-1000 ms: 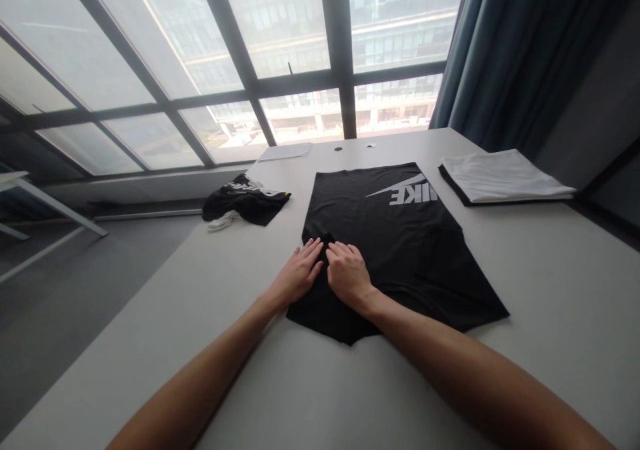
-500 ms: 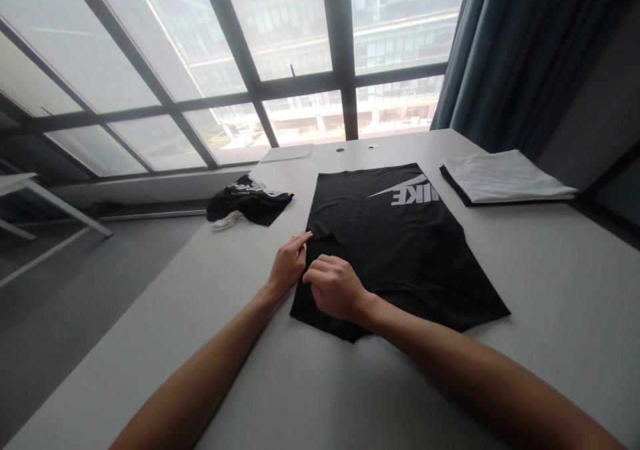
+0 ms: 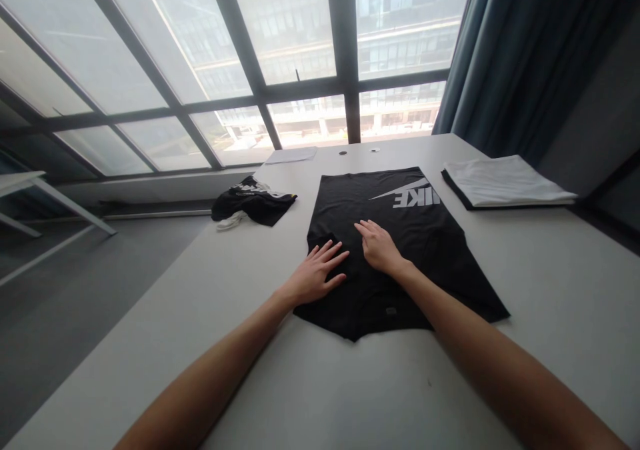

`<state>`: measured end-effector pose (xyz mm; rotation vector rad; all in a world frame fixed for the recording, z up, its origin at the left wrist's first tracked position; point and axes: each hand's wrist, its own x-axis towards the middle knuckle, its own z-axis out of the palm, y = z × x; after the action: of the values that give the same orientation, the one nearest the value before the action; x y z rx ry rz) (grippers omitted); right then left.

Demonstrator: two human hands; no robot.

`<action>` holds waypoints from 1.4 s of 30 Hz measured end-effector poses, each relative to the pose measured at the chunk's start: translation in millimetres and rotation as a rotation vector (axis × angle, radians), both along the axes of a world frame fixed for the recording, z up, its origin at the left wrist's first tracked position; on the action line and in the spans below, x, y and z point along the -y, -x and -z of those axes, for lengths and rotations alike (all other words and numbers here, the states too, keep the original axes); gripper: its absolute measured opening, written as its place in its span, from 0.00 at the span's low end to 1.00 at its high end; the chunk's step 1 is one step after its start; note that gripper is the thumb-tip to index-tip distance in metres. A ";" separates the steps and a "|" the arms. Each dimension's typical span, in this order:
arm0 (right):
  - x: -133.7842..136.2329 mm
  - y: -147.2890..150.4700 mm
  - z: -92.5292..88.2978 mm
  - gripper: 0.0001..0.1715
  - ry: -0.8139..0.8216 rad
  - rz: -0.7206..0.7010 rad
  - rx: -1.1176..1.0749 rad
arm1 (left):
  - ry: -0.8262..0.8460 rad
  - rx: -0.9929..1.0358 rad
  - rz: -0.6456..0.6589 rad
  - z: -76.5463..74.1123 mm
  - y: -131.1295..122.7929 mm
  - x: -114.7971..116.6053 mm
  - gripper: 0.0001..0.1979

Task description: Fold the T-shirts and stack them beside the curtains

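A black T-shirt (image 3: 425, 257) with a large white logo lies spread on the white table, its neckline towards me and the lettering at the far right, upside down from here. My left hand (image 3: 320, 273) rests on the shirt's left part, palm down with the fingers spread. On the shirt's middle lies my right hand (image 3: 380, 245), fingers stretched out and close together, thumb side hidden. Neither hand grips the cloth. A small grey neck label shows near the shirt's front edge.
A crumpled black-and-white garment (image 3: 255, 200) lies at the table's left edge. On the right is a folded white and black cloth pile (image 3: 510, 182). A thin pale sheet (image 3: 291, 155) lies by the window, near two round holes. A dark curtain (image 3: 493, 57) hangs at right.
My left hand has moved from the shirt's left edge onto the cloth and spread its fingers. My right hand has opened from a curled shape and moved right and away from me.
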<state>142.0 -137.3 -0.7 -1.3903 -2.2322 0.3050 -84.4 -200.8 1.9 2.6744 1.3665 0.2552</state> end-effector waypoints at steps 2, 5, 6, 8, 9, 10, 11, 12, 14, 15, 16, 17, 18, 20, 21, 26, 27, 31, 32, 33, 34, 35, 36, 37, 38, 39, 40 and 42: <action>1.4 1.9 5.3 0.31 0.021 0.008 0.037 | -0.014 -0.007 -0.010 1.8 -0.7 0.4 0.30; 3.6 4.2 4.3 0.29 -0.022 -0.028 -0.008 | -0.005 0.027 0.001 -0.1 -1.9 1.2 0.30; 4.4 5.1 3.4 0.28 -0.042 -0.069 -0.030 | -0.007 0.058 -0.010 -1.6 -1.6 0.6 0.29; 6.1 6.9 3.1 0.29 -0.066 -0.184 -0.045 | -0.036 0.136 -0.070 -4.0 1.1 -2.3 0.27; 7.1 7.8 3.9 0.29 -0.066 -0.245 -0.035 | -0.056 0.166 -0.112 -4.3 3.5 -4.7 0.26; 8.2 8.5 5.3 0.30 -0.058 -0.299 -0.015 | -0.071 0.178 -0.153 -3.7 6.5 -7.4 0.26; 9.2 9.0 7.0 0.30 -0.045 -0.340 0.010 | -0.071 0.169 -0.184 -2.3 9.8 -10.3 0.26; 10.1 9.3 8.8 0.29 -0.029 -0.366 0.034 | -0.055 0.144 -0.203 0.0 13.1 -13.1 0.26; 11.6 9.6 12.0 0.28 0.005 -0.380 0.072 | -0.001 0.086 -0.215 5.2 18.4 -17.6 0.27; 12.1 9.6 13.1 0.27 0.016 -0.377 0.082 | 0.019 0.067 -0.215 7.3 20.0 -18.9 0.28; 12.4 9.6 13.8 0.27 0.022 -0.372 0.087 | 0.032 0.058 -0.214 8.5 20.9 -19.6 0.28; 12.5 9.7 14.2 0.27 0.023 -0.369 0.089 | 0.038 0.060 -0.217 8.7 21.0 -19.5 0.28; 12.6 9.7 14.4 0.27 0.023 -0.367 0.089 | 0.034 0.071 -0.226 7.7 20.6 -18.7 0.28; 12.3 9.9 14.6 0.27 0.020 -0.367 0.087 | -0.003 0.105 -0.248 3.7 18.6 -15.7 0.27; 12.1 10.1 14.7 0.26 0.020 -0.367 0.086 | -0.033 0.117 -0.253 1.5 17.4 -13.8 0.27; 12.4 10.4 13.1 0.27 0.032 -0.363 0.079 | -0.014 0.011 -0.206 2.8 15.9 -9.0 0.29; 12.7 10.4 12.1 0.27 0.034 -0.363 0.077 | 0.009 -0.022 -0.201 5.7 16.8 -9.7 0.30; 11.8 10.7 8.6 0.27 0.038 -0.362 0.077 | -0.006 -0.086 -0.199 17.1 20.7 -15.8 0.31; 11.2 10.7 8.2 0.27 0.039 -0.360 0.079 | -0.018 -0.090 -0.198 18.5 21.2 -17.2 0.31; 10.6 10.7 8.1 0.27 0.040 -0.359 0.082 | -0.029 -0.092 -0.195 19.3 21.5 -18.0 0.31; 10.1 10.7 8.2 0.27 0.039 -0.358 0.085 | -0.037 -0.091 -0.193 19.4 21.6 -18.5 0.31; 9.8 10.7 8.3 0.27 0.037 -0.357 0.087 | -0.043 -0.090 -0.193 19.0 21.5 -18.5 0.31; 9.6 10.7 8.4 0.27 0.034 -0.355 0.089 | -0.046 -0.086 -0.194 18.5 21.3 -18.4 0.31; 9.5 10.6 8.5 0.27 0.030 -0.354 0.089 | -0.047 -0.081 -0.198 17.9 21.1 -18.1 0.31; 9.4 10.6 8.5 0.27 0.028 -0.354 0.089 | -0.047 -0.075 -0.201 17.5 21.0 -17.9 0.32; 9.4 10.6 8.4 0.26 0.026 -0.353 0.088 | -0.046 -0.067 -0.203 17.3 20.9 -17.8 0.32; 9.5 10.5 8.3 0.26 0.026 -0.354 0.087 | -0.046 -0.060 -0.203 17.3 20.7 -17.8 0.32; 9.7 10.4 8.2 0.26 0.029 -0.359 0.085 | -0.045 -0.048 -0.204 17.5 20.2 -17.4 0.32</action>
<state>131.6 -146.9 -8.9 -1.0265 -2.5539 0.4063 -104.6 -183.4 -15.5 2.5922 1.6698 0.2460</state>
